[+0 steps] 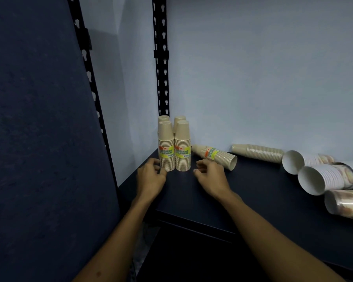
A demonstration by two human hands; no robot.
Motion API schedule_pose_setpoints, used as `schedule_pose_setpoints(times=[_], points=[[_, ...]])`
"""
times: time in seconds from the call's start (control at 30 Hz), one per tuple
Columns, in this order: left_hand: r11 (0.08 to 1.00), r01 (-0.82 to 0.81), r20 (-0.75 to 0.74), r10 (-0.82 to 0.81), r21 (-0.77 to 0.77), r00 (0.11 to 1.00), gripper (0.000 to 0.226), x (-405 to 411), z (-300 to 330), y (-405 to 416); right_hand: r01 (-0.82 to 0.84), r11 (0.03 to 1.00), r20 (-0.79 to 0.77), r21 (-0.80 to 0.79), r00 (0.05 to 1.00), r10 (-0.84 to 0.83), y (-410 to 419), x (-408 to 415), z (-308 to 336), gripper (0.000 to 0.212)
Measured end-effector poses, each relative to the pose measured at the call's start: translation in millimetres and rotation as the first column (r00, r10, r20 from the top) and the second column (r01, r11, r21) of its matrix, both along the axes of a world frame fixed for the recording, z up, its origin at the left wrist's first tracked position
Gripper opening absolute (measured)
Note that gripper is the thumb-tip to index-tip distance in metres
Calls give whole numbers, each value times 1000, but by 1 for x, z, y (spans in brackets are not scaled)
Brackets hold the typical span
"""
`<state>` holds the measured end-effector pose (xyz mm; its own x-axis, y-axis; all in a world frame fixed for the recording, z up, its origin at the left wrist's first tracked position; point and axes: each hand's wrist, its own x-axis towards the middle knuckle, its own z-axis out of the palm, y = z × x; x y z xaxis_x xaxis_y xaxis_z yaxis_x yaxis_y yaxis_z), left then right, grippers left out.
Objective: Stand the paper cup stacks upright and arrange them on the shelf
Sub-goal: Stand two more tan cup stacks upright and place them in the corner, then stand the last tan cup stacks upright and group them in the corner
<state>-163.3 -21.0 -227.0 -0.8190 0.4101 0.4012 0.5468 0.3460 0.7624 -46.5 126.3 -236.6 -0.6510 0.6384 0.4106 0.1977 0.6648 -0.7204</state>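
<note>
Several tan paper cup stacks stand upright in the shelf's back left corner: two in front with yellow labels, two more behind them. My left hand hovers just left of the front stacks, fingers curled, holding nothing. My right hand is just right of them, fingers loosely apart and empty. A labelled tan stack lies on its side right behind my right hand. Another tan stack lies further right by the wall.
The dark shelf board runs rightwards. Three white patterned cup stacks lie on their sides at the right. A black slotted upright stands in the corner, a dark panel at left, a pale wall behind.
</note>
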Motion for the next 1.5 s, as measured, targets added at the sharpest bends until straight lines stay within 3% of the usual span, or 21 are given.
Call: schedule_pose_setpoints(times=[0.13,0.37,0.5,0.67,0.83,0.93,1.07,1.27,1.4,1.5], points=[[994,68,10,-67,-88,998,17,20,1,1,-33,996,79,79,997,27,3,39,3,27],[968,212,65,-205,-135,977,16,62,2,35,131,982,101,135,984,-146,44,105,9,20],[961,226,144,-204,-157,968,30,78,4,72,270,961,49,56,961,-273,80,126,12,22],[942,128,113,-97,-312,989,61,87,2,118,370,929,-72,-6,927,-369,113,123,14,26],[939,-41,170,105,-343,980,78,88,10,155,274,922,45,275,954,-297,142,111,6,38],[929,-106,242,201,-355,949,94,82,13,174,236,854,129,464,936,-328,157,105,4,44],[913,-137,185,222,-384,957,83,81,13,187,248,750,199,613,871,-450,176,96,0,48],[997,46,221,-30,-68,975,52,77,8,188,251,722,184,645,866,-466,182,97,4,59],[977,137,255,-176,162,951,73,75,5,185,292,786,99,545,908,-406,186,96,3,65],[943,210,221,-269,257,937,82,74,6,185,312,887,-38,341,947,-318,177,98,10,62]])
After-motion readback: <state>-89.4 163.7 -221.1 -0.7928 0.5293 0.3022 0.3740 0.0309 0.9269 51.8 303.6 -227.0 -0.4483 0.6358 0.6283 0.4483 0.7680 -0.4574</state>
